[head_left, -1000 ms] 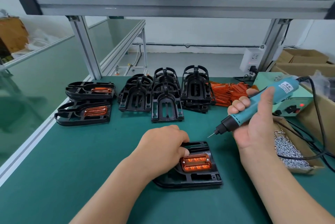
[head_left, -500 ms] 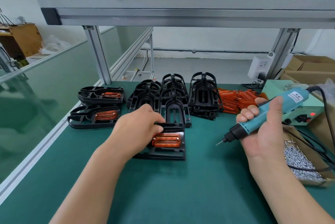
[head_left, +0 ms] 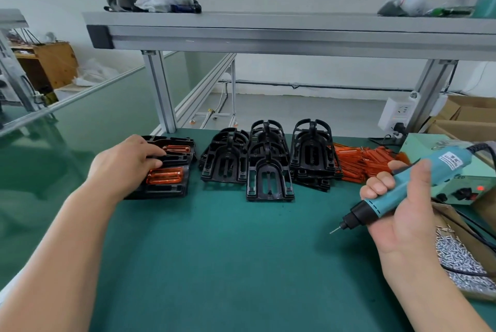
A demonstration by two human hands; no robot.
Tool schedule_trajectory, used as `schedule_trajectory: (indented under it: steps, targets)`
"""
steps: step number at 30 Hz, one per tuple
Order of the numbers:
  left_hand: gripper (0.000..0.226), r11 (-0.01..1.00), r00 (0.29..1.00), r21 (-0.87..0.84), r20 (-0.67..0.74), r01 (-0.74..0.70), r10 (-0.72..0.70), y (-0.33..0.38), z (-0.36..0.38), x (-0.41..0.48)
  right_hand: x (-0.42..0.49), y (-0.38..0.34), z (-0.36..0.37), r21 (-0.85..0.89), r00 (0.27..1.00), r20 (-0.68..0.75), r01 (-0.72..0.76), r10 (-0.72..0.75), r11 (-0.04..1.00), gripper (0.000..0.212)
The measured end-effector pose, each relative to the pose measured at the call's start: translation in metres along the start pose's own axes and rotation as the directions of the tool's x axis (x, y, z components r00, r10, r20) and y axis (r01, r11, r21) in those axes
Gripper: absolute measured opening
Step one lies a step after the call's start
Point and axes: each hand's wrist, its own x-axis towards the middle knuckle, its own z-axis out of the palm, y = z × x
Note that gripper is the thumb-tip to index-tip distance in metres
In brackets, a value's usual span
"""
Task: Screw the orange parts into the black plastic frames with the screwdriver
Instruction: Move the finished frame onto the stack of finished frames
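Note:
My left hand (head_left: 122, 163) grips a black frame with an orange part (head_left: 166, 178), thumb on top, set on a stack of finished frames (head_left: 185, 149) at the left of the green mat. Its fingers hide the frame's left end. Off to the right, raised above the mat, my right hand (head_left: 402, 216) is curled round the teal electric screwdriver (head_left: 429, 170), bit pointing down-left into free air. Empty black frames (head_left: 269, 170) stand in stacks at the middle back, and loose orange parts (head_left: 367, 162) are piled to their right.
A cardboard box of silver screws (head_left: 456, 259) sits at the right edge under my right wrist. Behind it a pale green power unit (head_left: 461, 184) shows a red light, with a cable to the screwdriver. An aluminium post (head_left: 161, 92) and an overhead shelf (head_left: 268, 33) frame the bench.
My left hand carried the frame with the orange part from the front middle of the mat back and left onto the finished stack. The right hand kept the screwdriver, hardly moving.

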Motion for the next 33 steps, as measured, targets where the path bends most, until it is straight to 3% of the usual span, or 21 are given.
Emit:
schedule_trajectory:
  steps: [10,16,22,25,27,29,31,33]
  targets:
    - [0.023,0.996,1.0,0.08,-0.005,0.026,-0.026,-0.018,0.029,0.016,-0.002,0.004,0.003,-0.005,1.0,0.018,-0.014,0.014,1.0,0.041]
    - [0.035,0.993,0.998,0.105,-0.021,0.057,-0.055,-0.019,0.033,0.019,-0.004,0.002,0.005,-0.015,1.0,0.009,-0.009,0.009,1.0,0.041]
    - [0.04,0.997,0.989,0.014,-0.123,0.08,-0.077,-0.009,0.031,0.009,-0.004,0.0,0.007,-0.013,1.0,0.005,-0.007,0.007,1.0,0.042]
    - [0.033,0.974,0.98,-0.218,-0.173,0.064,-0.103,0.006,0.029,0.001,-0.004,0.0,0.008,-0.002,1.0,0.004,-0.01,0.01,1.0,0.043]
    - [0.027,0.853,0.99,-0.517,-0.072,0.064,-0.118,0.026,0.03,-0.006,-0.004,0.0,0.008,0.007,1.0,0.003,-0.012,0.012,1.0,0.043]
    - [0.028,0.598,0.984,-0.782,0.146,0.177,-0.1,0.056,0.035,-0.017,-0.004,0.0,0.007,0.02,1.0,0.003,-0.016,0.016,1.0,0.042]
    - [0.033,0.354,0.928,-0.868,0.372,0.348,-0.001,0.088,0.041,-0.03,-0.003,0.0,0.005,0.027,1.0,0.004,-0.018,0.018,0.999,0.041]
    - [0.037,0.183,0.857,-0.862,0.498,0.473,0.134,0.113,0.047,-0.042,-0.002,0.0,0.004,0.027,1.0,0.0,-0.02,0.02,0.999,0.04]
